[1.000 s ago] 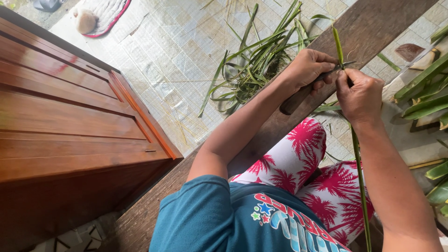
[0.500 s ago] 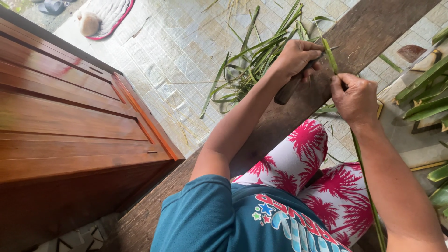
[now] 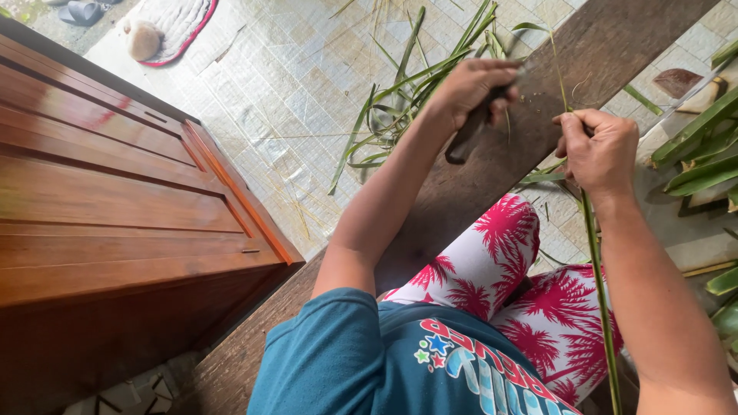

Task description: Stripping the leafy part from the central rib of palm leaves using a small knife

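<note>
The left hand [image 3: 470,86] is clenched around the dark handle of a knife [image 3: 469,127], raised above the brown wooden plank [image 3: 615,38] that runs diagonally across the tiled floor [image 3: 292,92]. The right hand [image 3: 600,150] pinches a long green palm leaf strip [image 3: 596,261]; the strip's thin bare midrib rises above the fingers toward the plank's far edge, while the green length hangs down past the knee in red-and-white palm-print trousers [image 3: 492,261]. The two hands are apart, the knife not touching the strip. A loose heap of green leaf trimmings [image 3: 400,115] lies on the floor just beyond the plank's left edge. More broad green leaves [image 3: 703,154] lie at the right. A wooden cabinet [image 3: 115,200] stands at the left.
</note>
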